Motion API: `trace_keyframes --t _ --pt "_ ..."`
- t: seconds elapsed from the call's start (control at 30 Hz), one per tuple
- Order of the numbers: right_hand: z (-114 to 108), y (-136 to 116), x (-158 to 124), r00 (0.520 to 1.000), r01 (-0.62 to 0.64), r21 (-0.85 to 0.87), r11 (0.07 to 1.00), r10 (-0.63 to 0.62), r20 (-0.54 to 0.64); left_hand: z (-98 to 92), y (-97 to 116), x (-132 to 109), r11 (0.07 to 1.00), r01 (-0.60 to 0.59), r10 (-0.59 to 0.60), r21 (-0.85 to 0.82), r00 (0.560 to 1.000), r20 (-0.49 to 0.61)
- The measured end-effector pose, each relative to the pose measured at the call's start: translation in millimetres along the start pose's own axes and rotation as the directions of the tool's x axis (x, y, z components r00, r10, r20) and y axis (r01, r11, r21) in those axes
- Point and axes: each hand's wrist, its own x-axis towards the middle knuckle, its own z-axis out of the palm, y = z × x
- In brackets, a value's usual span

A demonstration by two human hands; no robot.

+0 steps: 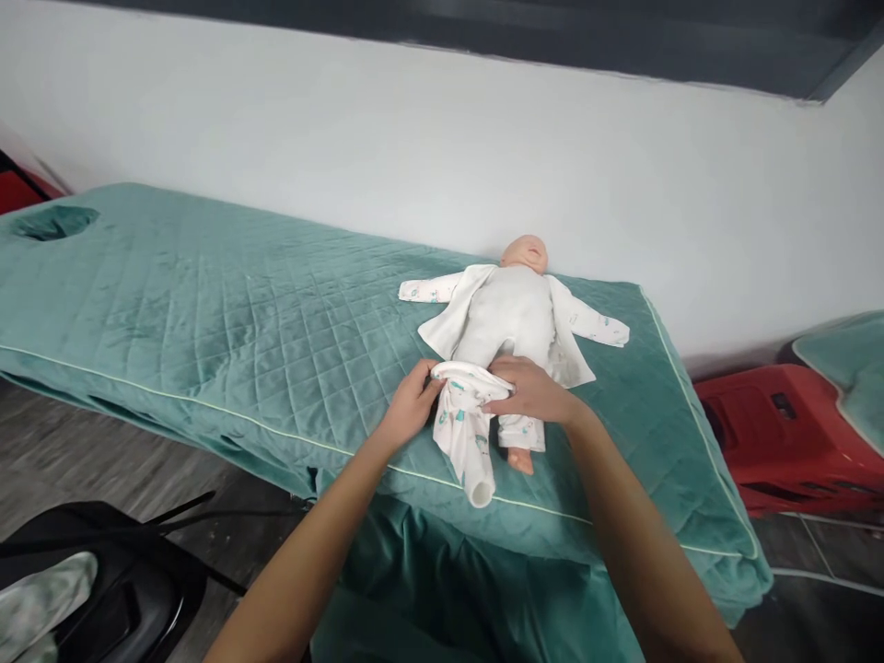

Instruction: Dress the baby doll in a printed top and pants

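A baby doll (526, 252) lies face up on a green quilted massage bed (262, 304), its head toward the wall. It wears a white baby jacket (442, 330) spread open, with printed sleeves out to both sides. My left hand (412, 403) pinches the left edge of the waistband of printed baby pants (466, 405) at the doll's legs. My right hand (531, 391) is closed on the right side of that waistband. One pant leg hangs loose and hollow toward me. Printed cloth surrounds the doll's other leg, and a bare foot (521, 459) sticks out.
A white wall (345, 138) runs behind the bed. Red plastic seating (787, 433) stands at the right, beside more green cloth. At lower left is a black chair (138, 589) with pale patterned fabric (48, 589) on it. The bed has a face hole (55, 222) at its far left.
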Motion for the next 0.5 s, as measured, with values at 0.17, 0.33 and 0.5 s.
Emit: trace_keyframes --t 0.17,0.33,0.5 --pt "5.5 0.1 0.9 0.995 -0.092 -0.031 0.995 0.090 -0.044 11.6 -3.5 21.2 0.989 -0.090 0.095 0.115 0.995 -0.040" --pt "4.6 -4.9 0.0 0.981 -0.182 -0.002 0.983 0.182 -0.067 16.9 -1.2 58.0 0.919 -0.252 0.262 0.304 0.965 0.008" --pt "3.4 -4.0 1.9 0.937 -0.301 0.202 0.932 0.328 -0.118 22.8 -2.7 86.1 0.746 -0.349 0.387 0.566 0.920 0.057"
